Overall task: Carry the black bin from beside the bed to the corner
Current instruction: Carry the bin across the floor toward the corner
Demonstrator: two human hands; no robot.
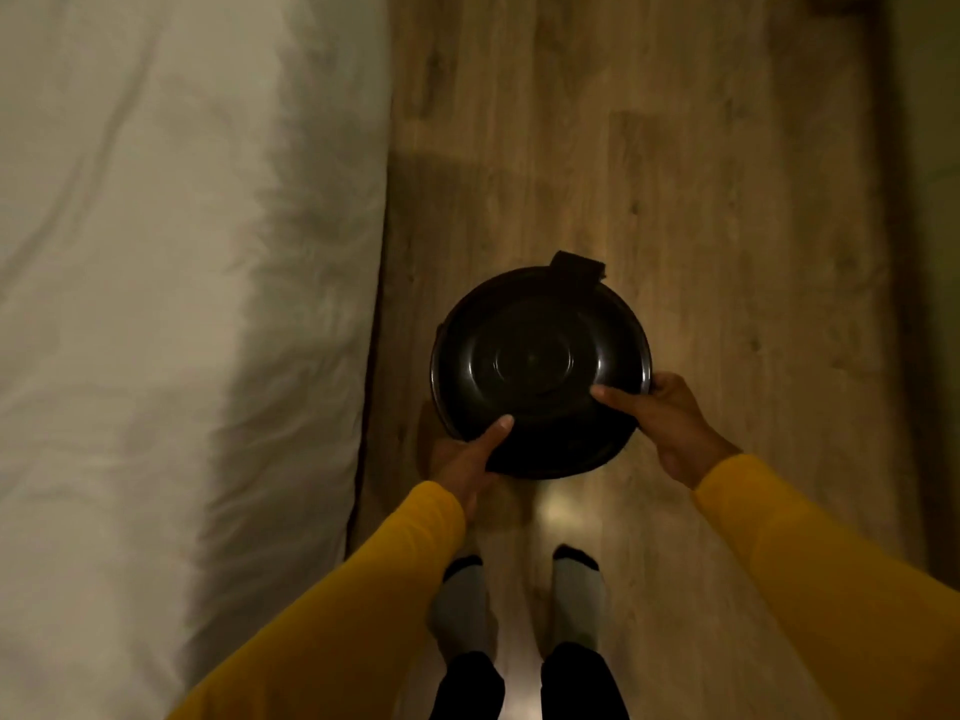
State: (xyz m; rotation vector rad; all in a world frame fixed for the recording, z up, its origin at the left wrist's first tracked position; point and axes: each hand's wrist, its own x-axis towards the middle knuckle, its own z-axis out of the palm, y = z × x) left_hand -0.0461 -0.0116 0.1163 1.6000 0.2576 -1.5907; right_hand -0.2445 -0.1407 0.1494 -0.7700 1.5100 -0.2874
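Socked feet (519,600) stand on the floor (701,200) just right of the bed (182,252). Ahead of them, the left hand (467,462) and right hand (667,418) clasp opposite sides of the bin (540,361), thumbs on its lid, right of the bed.

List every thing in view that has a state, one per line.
black bin: lid shut, gripped on both sides, beside the bed.
left hand: clasps the bin's near left edge, thumb on the lid.
right hand: clasps the bin's right edge, thumb on the lid.
bed: covered in a pale, creased sheet.
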